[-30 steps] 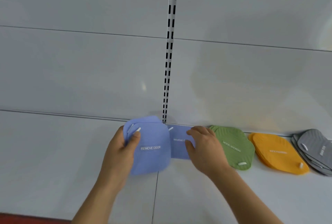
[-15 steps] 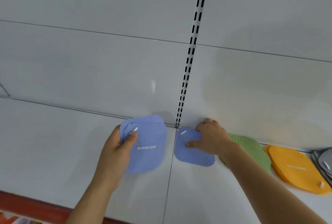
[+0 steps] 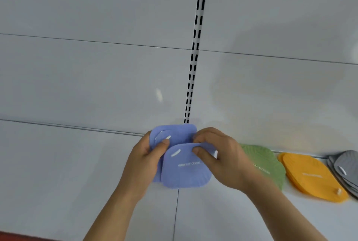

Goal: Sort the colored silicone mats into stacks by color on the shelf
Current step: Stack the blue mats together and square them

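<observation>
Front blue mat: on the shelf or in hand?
In hand. The right hand pinches the front blue mat against the blue stack gripped by the left hand.

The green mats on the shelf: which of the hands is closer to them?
Right. The right hand is just beside the green mats; the left hand is farther off, beyond the blue mats.

Both hands meet at centre, left hand (image 3: 144,160) and right hand (image 3: 222,158) pinching with thumbs on top.

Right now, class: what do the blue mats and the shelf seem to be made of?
Blue mats: probably soft silicone, matte; the front one bends under the right hand.
Shelf: looks like painted metal, smooth and slightly glossy with faint reflections; uncertain.
</observation>
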A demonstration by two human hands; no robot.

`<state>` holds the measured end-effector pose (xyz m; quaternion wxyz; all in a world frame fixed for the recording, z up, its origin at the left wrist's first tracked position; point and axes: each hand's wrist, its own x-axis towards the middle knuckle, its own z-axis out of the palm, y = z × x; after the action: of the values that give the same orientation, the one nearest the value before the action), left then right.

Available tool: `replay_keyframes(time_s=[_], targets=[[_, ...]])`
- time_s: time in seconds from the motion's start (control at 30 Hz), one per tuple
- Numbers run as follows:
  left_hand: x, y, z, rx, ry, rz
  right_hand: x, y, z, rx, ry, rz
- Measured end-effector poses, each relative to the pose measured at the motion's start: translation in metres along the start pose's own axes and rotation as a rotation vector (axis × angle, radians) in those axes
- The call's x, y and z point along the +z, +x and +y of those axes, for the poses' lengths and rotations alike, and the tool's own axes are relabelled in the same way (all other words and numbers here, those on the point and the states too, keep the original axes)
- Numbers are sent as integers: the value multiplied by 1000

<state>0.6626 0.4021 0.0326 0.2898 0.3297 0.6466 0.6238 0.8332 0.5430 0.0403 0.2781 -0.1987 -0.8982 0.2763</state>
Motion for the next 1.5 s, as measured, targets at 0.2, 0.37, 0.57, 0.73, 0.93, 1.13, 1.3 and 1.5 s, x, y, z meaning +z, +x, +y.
replay_keyframes(time_s=[0.2,0.37,0.57,0.73,0.93,1.13,1.3,1.5], targets=[[32,-1,-1,25,-57,-66,17,-23,12,141,55,203],[49,6,-16,-22,-57,9,21,-37,20,70,-196,425],[58,14,-25,-145,-152,-29,26,-49,30,-69,-140,516],[55,9,-23,-16,-79,-201,40,-41,29,80,-34,593],[51,7,-32,139,173,-121,48,-38,17,99,42,604],[53,4,-29,119,120,-115,33,-36,22,512,594,366],[62,6,-27,135,101,-75,34,-35,19,551,495,493],[63,6,-44,87,176,-47,47,-48,16,523,396,552]])
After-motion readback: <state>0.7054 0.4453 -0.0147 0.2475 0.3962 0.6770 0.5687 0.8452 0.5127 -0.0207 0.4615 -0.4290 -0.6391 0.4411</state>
